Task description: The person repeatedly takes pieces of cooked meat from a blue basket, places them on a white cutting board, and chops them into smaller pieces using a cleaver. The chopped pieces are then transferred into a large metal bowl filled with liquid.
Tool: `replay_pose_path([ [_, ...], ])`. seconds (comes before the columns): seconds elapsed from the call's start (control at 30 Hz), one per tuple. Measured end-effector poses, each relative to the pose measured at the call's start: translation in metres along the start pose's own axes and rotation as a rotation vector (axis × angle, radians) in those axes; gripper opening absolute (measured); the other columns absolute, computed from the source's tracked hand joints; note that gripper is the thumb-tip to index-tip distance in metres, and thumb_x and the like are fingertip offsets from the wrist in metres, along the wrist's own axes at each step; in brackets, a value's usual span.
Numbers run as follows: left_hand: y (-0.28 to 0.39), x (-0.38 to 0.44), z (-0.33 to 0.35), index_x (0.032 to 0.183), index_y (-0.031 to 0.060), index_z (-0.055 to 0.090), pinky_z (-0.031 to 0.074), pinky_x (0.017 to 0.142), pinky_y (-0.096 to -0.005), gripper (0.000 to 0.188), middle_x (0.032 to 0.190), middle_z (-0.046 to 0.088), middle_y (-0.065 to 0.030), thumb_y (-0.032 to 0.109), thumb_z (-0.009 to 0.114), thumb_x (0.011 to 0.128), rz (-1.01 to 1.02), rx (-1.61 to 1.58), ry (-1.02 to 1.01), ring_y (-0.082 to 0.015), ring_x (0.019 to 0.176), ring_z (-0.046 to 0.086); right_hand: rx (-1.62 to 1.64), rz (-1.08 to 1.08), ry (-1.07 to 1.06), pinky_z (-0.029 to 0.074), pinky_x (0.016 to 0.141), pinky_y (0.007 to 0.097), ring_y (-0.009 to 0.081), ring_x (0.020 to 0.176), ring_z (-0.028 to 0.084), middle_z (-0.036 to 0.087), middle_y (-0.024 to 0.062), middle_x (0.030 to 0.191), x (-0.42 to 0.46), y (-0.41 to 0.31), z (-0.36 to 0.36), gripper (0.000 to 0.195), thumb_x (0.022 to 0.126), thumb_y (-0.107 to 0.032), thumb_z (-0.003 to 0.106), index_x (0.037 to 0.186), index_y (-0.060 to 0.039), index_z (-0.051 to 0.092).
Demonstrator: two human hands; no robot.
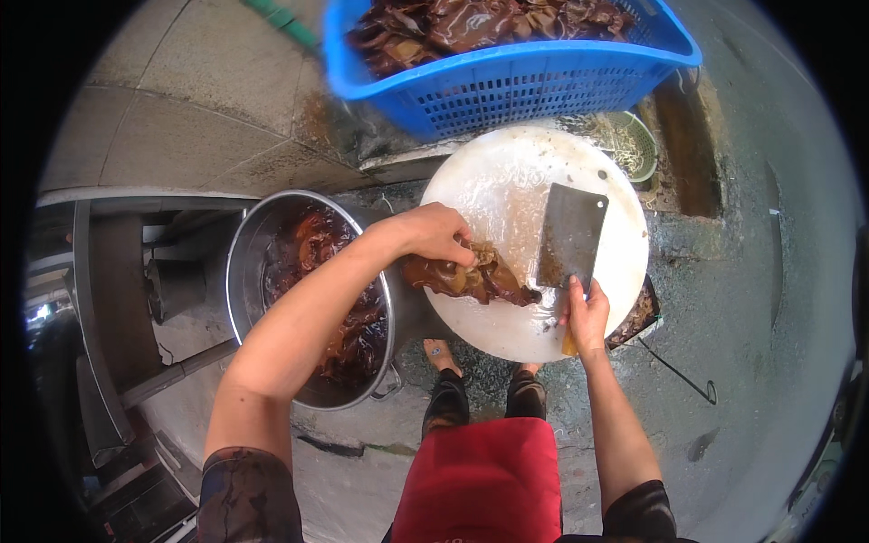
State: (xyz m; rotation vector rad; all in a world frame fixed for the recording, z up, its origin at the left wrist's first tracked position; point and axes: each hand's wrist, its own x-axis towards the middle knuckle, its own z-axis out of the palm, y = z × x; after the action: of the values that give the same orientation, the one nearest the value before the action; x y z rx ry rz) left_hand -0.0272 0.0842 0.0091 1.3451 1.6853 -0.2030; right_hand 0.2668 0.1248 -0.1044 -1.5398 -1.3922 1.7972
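Observation:
My left hand (438, 234) pinches a limp brown piece of cooked meat (468, 275) by its upper edge. The piece hangs over the left side of a round white chopping board (495, 332), its pointed tip near the board's middle. In my right hand (585, 315) is a cleaver (571, 234) with a broad, smeared steel blade and a yellowish handle. The blade lies over the right half of the board, apart from the meat. Wet brownish smears mark the board between them.
A large metal pot (234, 271) of brown meat in dark liquid stands at the left. Beyond the board, a blue plastic crate (516, 75) is heaped with similar pieces. A green basket (654, 153) holds pale scraps. At the right, a dark tray (655, 298) and a bent metal rod (679, 373) show.

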Motion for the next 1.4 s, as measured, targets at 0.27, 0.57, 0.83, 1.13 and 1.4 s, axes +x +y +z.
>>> replay_pose_path([
  [0.27, 0.04, 0.054, 0.081, 0.113, 0.0115, 0.067, 0.031, 0.109, -0.0448, 0.043, 0.132, 0.055, -0.0123, 0.026, 0.077, 0.074, -0.025, 0.247, 0.93, -0.032, 0.126, 0.046, 0.036, 0.099, 0.05, 0.04, 0.039, 0.0279, 0.0114, 0.039, 0.05, 0.053, 0.004, 0.052, -0.009, 0.026, -0.02, 0.028, 0.095, -0.025, 0.058, 0.093, 0.0027, 0.056],
  [0.57, 0.066, 0.07, 0.112, 0.146, 0.002, 0.028, 0.033, 0.109, -0.0469, 0.104, 0.156, 0.016, -0.0155, 0.044, 0.081, 0.067, -0.34, 0.048, 0.731, -0.0476, 0.135, 0.026, -0.022, 0.086, 0.014, 0.044, 0.044, 0.0303, 0.0145, 0.041, 0.055, 0.056, 0.0072, 0.051, -0.005, 0.032, -0.015, 0.032, 0.094, -0.029, 0.057, 0.093, 0.0031, 0.059],
  [0.83, 0.062, 0.057, 0.089, 0.15, 0.0169, 0.021, 0.042, 0.101, -0.0438, 0.109, 0.149, 0.026, -0.0142, 0.021, 0.086, 0.062, -0.13, 0.098, 0.508, -0.0387, 0.118, 0.042, -0.113, 0.028, 0.053, 0.046, 0.044, 0.0325, 0.0172, 0.04, 0.057, 0.056, 0.0096, 0.048, -0.004, 0.035, -0.018, 0.033, 0.094, -0.029, 0.057, 0.092, 0.0036, 0.059],
  [1.13, 0.031, 0.092, 0.118, 0.108, 0.0061, 0.06, 0.048, 0.086, -0.0396, 0.047, 0.105, 0.057, -0.0121, 0.017, 0.08, 0.067, -0.203, -0.234, 0.761, -0.0321, 0.099, 0.057, -0.149, 0.042, 0.07, 0.047, 0.044, 0.0321, 0.0174, 0.041, 0.059, 0.057, 0.0103, 0.05, -0.007, 0.025, -0.016, 0.032, 0.094, -0.029, 0.057, 0.094, 0.003, 0.06],
  [1.4, 0.054, 0.076, 0.099, 0.117, 0.0114, 0.054, 0.05, 0.081, -0.0423, 0.056, 0.112, 0.056, -0.014, 0.023, 0.08, 0.069, -0.16, -0.087, 0.69, -0.0327, 0.101, 0.059, -0.14, 0.041, 0.074, 0.047, 0.045, 0.0314, 0.0175, 0.041, 0.059, 0.058, 0.0107, 0.05, -0.009, 0.028, -0.013, 0.036, 0.093, -0.03, 0.058, 0.097, 0.0056, 0.06],
])
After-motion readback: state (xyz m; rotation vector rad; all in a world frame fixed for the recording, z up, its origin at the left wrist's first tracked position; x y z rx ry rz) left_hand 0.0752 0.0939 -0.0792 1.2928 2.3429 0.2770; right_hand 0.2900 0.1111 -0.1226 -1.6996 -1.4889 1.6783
